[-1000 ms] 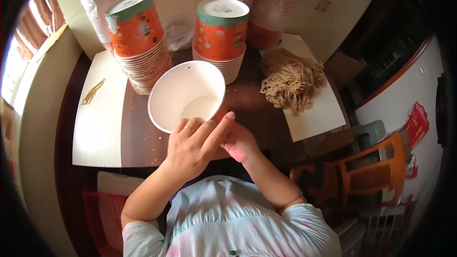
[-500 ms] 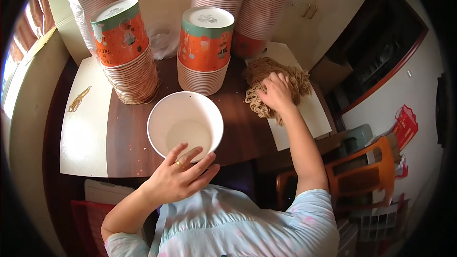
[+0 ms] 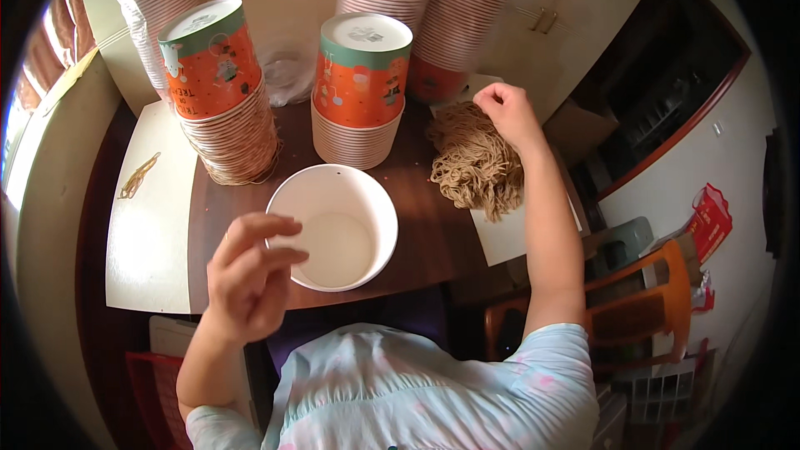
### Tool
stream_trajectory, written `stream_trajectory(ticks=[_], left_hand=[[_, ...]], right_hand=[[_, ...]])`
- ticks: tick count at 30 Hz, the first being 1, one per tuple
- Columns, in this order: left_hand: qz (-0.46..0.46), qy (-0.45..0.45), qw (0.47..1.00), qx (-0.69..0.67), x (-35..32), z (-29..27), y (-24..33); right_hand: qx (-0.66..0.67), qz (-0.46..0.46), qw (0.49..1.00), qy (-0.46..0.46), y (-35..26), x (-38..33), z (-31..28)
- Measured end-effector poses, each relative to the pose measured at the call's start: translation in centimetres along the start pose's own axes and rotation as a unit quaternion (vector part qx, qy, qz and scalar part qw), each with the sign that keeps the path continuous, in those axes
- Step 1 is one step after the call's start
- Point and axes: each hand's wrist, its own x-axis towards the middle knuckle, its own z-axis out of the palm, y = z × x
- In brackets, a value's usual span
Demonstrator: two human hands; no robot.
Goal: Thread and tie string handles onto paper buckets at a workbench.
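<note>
A white paper bucket (image 3: 335,242) stands mouth up near the table's front edge, with a small hole below its far rim. Beside its left rim my left hand (image 3: 250,275) is raised, fingers bent and apart, holding nothing. My right hand (image 3: 510,112) is lifted at the far right edge of a heap of tan cords (image 3: 475,162). Its thumb and fingertips pinch together; whatever is between them is too small to make out. Two upside-down stacks of nested orange and green patterned buckets, a left stack (image 3: 218,87) and a middle stack (image 3: 363,87), stand beyond; tan cords hang around the left one.
Tall stacks of pale nested buckets (image 3: 467,8) rise at the back, with a plastic-wrapped stack (image 3: 154,17) at the back left. A few loose cords (image 3: 138,177) lie on the table's left side. An orange wooden chair (image 3: 637,312) stands at the right.
My right hand has risen from the cord heap, moving up and right, fingers now pinched. My left hand has moved left off the bucket's near rim. The bucket has shifted slightly right.
</note>
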Motion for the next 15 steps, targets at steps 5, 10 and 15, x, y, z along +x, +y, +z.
stream_trajectory(ticks=[5, 10, 15], left_hand=[[-0.033, -0.006, 0.997, -0.072, 1.3, 1.0, -0.3], [-0.027, -0.038, 0.996, -0.075, 0.2, 1.3, 0.5], [-0.068, -0.039, 0.993, -0.09, -0.7, -0.1, 0.2]], right_hand=[[-0.356, 0.009, 0.911, -0.207, 0.4, -1.4, 3.6], [-0.466, -0.006, 0.87, -0.16, 6.2, -3.4, 6.1], [-0.179, 0.054, 0.981, -0.054, 5.9, -1.1, 4.9]])
